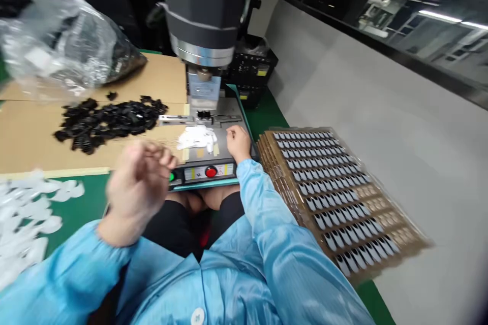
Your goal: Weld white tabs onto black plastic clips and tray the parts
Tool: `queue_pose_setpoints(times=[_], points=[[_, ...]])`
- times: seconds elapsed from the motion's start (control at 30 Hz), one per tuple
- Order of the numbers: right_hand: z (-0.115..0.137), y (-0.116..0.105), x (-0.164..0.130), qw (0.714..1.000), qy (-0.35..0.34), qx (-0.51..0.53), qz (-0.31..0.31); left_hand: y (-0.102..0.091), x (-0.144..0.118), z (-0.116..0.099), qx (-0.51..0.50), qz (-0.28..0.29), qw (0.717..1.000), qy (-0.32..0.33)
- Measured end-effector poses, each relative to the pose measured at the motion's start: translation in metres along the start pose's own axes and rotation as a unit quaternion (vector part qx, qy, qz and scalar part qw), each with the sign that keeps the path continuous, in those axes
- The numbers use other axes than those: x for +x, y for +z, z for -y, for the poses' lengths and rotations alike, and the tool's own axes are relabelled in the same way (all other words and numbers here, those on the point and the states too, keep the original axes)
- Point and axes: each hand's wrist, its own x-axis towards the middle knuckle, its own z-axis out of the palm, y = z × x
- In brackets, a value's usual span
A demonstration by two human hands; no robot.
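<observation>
- Black part [204, 115] sits in the metal fixture [179, 119] under the machine head [202, 51]; I can't tell if it's finished.
- Hands: left hand [133, 188] raised, half-curled, blurred; right hand [238, 142] curled beside the white pieces [195, 138]. Can't tell if either grips anything.
- Top tray [414, 241] looks mostly filled, some pockets bare.
- Black pile [110, 122] left on the cardboard [23, 137].

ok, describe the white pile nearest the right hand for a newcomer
Find the dark machine head, then the grey base below it. On that base, left of the right hand, lies the small white pile; the larger white pile sits on green tabletop.
</observation>
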Motion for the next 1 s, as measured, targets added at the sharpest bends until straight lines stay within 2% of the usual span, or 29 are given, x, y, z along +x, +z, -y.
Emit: queue_pose_setpoints(times=[0.2,0.4,0.53,0.63,0.8,0.9,1.0], points=[[-0.006,0.003,0.004,0.999,-0.017,0.024,-0.033,-0.030,0.018,0.039,-0.062,-0.052,0.990,-0.117],[-0.010,0.002,0.006,0.992,-0.026,0.101,-0.076,-0.043,0.019,0.054,-0.093,-0.051,0.984,-0.145],[0.013,-0.006,-0.009,0.981,-0.066,0.163,-0.086,-0.047,0.021,0.059,-0.087,-0.064,0.983,-0.150],[0.048,-0.011,-0.038,0.969,-0.110,0.217,-0.044,-0.049,0.021,0.061,-0.071,-0.070,0.984,-0.147],[0.102,-0.013,-0.089,0.931,-0.141,0.326,0.083,-0.053,0.021,0.065,-0.047,-0.057,0.988,-0.137],[0.111,-0.014,-0.098,0.920,-0.147,0.348,0.105,-0.054,0.019,0.066,-0.022,-0.062,0.989,-0.133],[0.107,-0.015,-0.096,0.917,-0.145,0.358,0.101,-0.048,0.018,0.067,0.006,-0.059,0.988,-0.141]])
